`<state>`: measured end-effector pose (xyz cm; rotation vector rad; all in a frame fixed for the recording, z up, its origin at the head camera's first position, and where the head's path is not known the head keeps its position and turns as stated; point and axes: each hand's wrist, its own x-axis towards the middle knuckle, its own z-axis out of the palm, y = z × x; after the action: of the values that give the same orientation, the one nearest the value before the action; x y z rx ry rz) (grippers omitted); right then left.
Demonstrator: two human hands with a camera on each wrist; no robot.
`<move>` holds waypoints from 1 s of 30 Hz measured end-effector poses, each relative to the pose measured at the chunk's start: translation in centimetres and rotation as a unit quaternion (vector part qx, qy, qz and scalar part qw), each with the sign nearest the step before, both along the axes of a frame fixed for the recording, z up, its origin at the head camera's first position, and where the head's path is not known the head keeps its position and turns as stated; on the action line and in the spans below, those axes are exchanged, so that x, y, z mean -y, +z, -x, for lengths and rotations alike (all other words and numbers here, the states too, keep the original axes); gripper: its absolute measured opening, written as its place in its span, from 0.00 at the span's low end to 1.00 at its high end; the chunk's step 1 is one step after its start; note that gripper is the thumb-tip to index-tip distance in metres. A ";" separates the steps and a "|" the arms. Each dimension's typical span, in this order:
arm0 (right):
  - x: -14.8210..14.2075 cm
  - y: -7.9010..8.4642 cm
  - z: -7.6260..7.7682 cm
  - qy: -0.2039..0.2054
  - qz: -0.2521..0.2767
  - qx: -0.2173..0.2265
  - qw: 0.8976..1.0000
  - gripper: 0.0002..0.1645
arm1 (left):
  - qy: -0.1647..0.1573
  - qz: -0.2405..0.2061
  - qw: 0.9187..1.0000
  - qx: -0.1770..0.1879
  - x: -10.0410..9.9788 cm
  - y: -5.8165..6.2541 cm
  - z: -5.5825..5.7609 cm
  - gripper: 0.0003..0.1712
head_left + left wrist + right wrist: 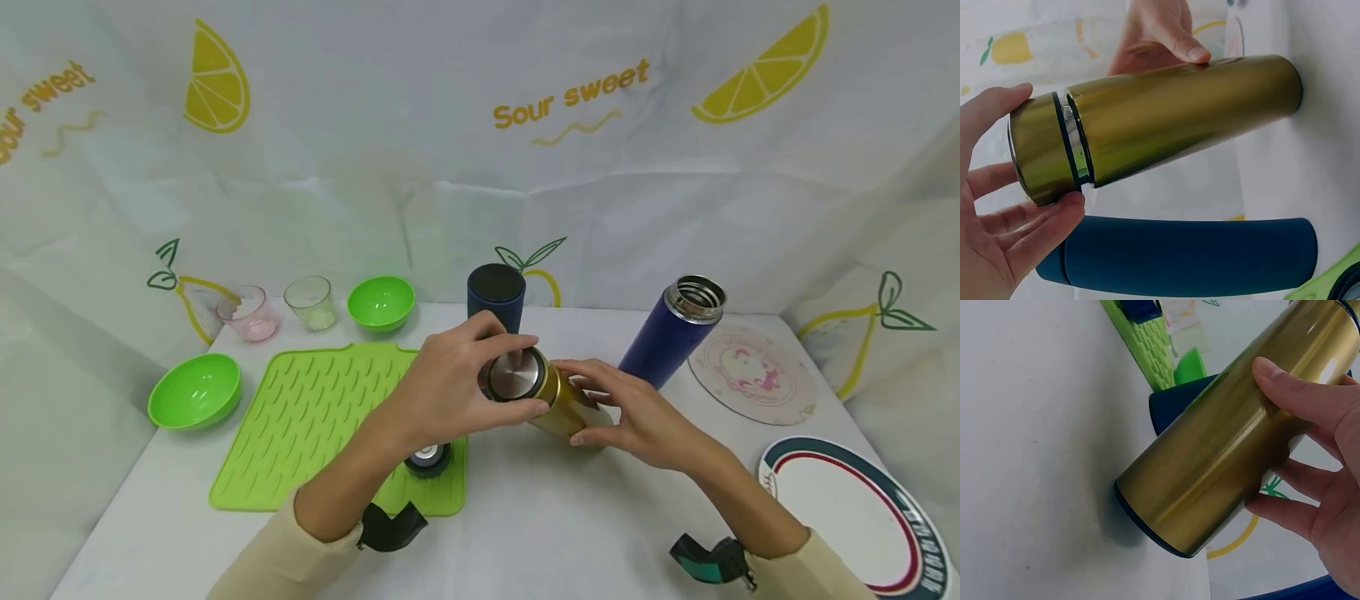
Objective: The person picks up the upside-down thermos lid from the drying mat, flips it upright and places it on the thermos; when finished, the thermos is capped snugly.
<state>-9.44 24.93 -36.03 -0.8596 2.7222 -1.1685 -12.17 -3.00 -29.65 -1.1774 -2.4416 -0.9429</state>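
My left hand point(450, 387) pinches the steel-topped lid point(516, 375) of a gold thermos point(1179, 119) between thumb and fingers. Around the thermos's body my right hand point(645, 417) curls its thumb and fingers. A narrow gap with shiny metal and a green reflection shows between lid and body in the left wrist view. The thermos leans, its base low over the white table in the right wrist view; whether it touches there I cannot tell. Behind it stands a dark blue thermos point(497, 292) with its lid on. An open blue thermos point(667, 337) with a steel rim is to the right.
On the left lies a green drying mat point(322, 417) with a dark round stopper point(427, 460) on it. Green bowls point(197, 392), a pink glass point(249, 315) and a clear glass point(311, 304) stand around it. A pink round mat point(750, 375) and a white plate-like disc point(840, 517) lie at right.
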 end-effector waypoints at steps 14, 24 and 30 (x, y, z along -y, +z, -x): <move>-0.3 -0.1 0.3 0.002 0.001 -0.006 1.000 0.52 | -0.011 -0.008 0.999 0.041 0.6 0.5 0.0 0.31; -0.3 0.0 0.4 0.014 0.011 0.006 1.000 0.51 | -0.079 0.026 0.994 0.074 1.3 1.0 0.3 0.29; -0.3 -0.1 0.5 0.010 0.008 -0.003 1.000 0.50 | -0.063 0.040 0.996 0.057 1.4 0.9 0.3 0.36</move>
<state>-9.90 25.23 -36.17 -0.8930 2.7063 -1.1881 -12.45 -4.40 -28.72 -1.3539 -2.5407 -0.9816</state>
